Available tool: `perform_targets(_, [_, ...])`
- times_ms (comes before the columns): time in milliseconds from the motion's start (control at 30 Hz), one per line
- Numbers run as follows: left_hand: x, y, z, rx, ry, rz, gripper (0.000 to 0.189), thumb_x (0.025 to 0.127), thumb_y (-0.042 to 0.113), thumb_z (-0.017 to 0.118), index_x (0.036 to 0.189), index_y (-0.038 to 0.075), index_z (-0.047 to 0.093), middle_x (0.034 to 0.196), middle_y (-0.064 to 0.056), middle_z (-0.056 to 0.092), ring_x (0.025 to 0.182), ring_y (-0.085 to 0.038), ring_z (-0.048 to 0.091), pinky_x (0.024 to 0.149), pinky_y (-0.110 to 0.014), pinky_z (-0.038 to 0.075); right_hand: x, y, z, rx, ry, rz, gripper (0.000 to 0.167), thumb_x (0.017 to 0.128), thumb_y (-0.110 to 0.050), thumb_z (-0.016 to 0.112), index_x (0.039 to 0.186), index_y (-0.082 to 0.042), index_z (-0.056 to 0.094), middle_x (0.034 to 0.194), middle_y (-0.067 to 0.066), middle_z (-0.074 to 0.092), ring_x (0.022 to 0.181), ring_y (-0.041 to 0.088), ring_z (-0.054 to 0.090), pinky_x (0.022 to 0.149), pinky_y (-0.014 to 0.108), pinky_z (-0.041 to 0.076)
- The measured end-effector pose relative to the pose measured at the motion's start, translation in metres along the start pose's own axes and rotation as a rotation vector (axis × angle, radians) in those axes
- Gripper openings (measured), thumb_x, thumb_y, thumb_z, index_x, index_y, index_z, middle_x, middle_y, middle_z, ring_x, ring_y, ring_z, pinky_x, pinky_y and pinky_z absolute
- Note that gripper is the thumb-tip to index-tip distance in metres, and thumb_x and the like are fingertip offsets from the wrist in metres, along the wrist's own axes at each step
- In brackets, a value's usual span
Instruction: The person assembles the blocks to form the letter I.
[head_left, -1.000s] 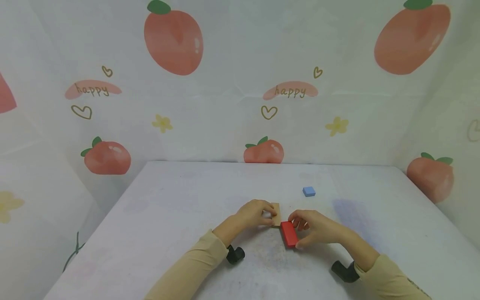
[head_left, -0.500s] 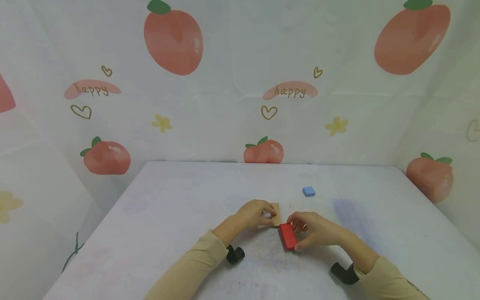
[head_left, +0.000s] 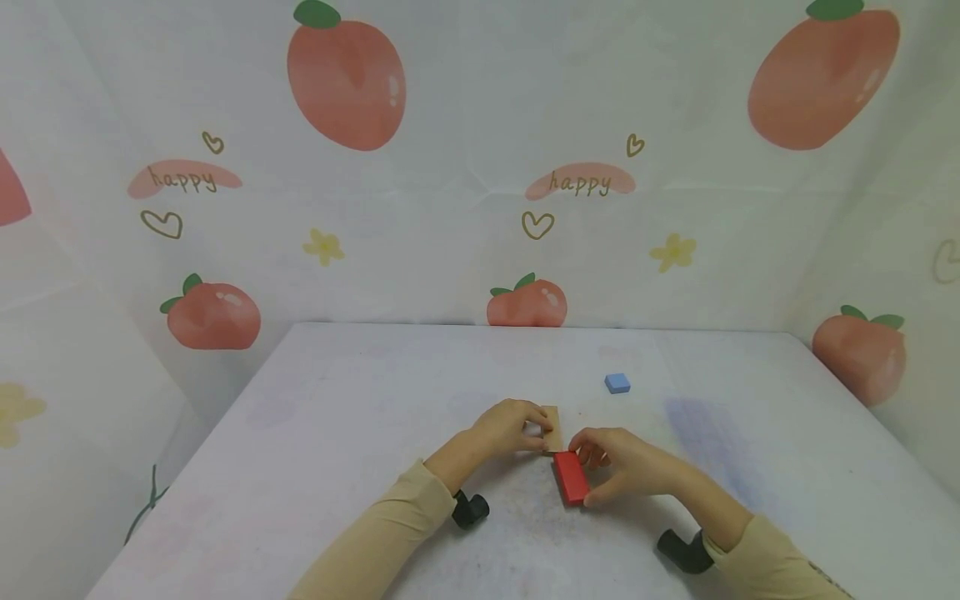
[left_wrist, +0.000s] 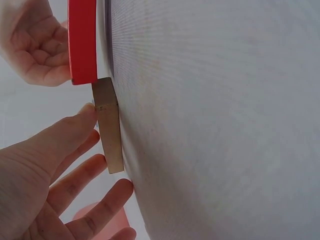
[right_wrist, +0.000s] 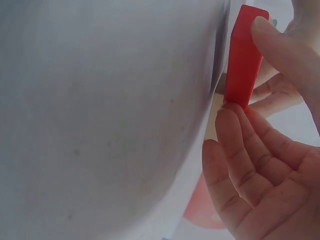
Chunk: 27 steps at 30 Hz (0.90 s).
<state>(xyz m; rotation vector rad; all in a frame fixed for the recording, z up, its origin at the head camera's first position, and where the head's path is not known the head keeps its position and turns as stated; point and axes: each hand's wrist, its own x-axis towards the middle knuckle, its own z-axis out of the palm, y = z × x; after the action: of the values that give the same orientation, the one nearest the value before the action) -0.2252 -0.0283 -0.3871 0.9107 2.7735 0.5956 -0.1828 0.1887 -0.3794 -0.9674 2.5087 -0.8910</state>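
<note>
Flat on the white table lies a plain wooden block (head_left: 552,423), its long side pointing away from me. My left hand (head_left: 507,429) holds it from the left, thumb near its close end and fingers along it, as the left wrist view shows the block (left_wrist: 110,130). A red rectangular block (head_left: 572,479) is pinched end to end by my right hand (head_left: 633,463), thumb on the near end and fingertips on the far end. In the left wrist view the red block (left_wrist: 83,42) appears slightly off the table, close to the wooden block's near end.
A small blue block (head_left: 617,383) sits farther back, right of the wooden block. Black wrist devices (head_left: 471,511) hang below both forearms. Behind the table (head_left: 360,400) rises a white cloth printed with peaches (head_left: 527,303).
My right hand has drawn the red block slightly toward me and to the left. The left hand and the wooden block stay in place.
</note>
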Motion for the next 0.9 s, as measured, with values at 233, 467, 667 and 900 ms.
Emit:
perform_targets(233, [-0.001,0.0001,0.0001,0.009,0.006,0.012,0.029,0.081,0.024,0.072,0.108,0.015,0.072,0.121,-0.001,0.065,0.118,-0.017,0.057,0.101,-0.028,0.044,0.0017,-0.0011,0.004,-0.018,0.01,-0.003,0.054,0.069,-0.026,0.081,0.11,-0.002,0.055,0.091,-0.004,0.063,0.082,0.006,0.059,0.075,0.023,0.051])
perform_targets(467, [-0.0024,0.0009,-0.0011,0.01,0.014,0.026,0.029,0.08,0.023,0.073,0.107,0.013,0.072,0.121,-0.003,0.065,0.118,-0.018,0.058,0.101,-0.03,0.044,0.0024,-0.0051,0.0059,-0.034,0.023,-0.018,0.054,0.068,-0.025,0.082,0.109,-0.001,0.056,0.088,-0.004,0.063,0.079,0.005,0.058,0.072,0.022,0.049])
perform_targets(667, [-0.0018,0.0012,-0.0014,0.007,0.011,0.014,0.029,0.08,0.024,0.073,0.107,0.014,0.072,0.121,-0.002,0.065,0.118,-0.017,0.058,0.101,-0.028,0.044,0.0037,-0.0069,0.0076,-0.03,0.03,-0.006,0.054,0.068,-0.025,0.082,0.108,-0.002,0.056,0.088,-0.004,0.064,0.079,0.005,0.058,0.072,0.022,0.049])
perform_targets(900, [-0.0011,0.0013,-0.0019,0.008,0.006,0.01,0.03,0.08,0.024,0.073,0.108,0.014,0.071,0.121,-0.001,0.065,0.119,-0.017,0.057,0.102,-0.028,0.044,0.0056,-0.0086,0.0104,-0.043,0.045,0.007,0.052,0.067,-0.026,0.083,0.107,-0.003,0.057,0.087,-0.004,0.064,0.078,0.005,0.057,0.07,0.022,0.049])
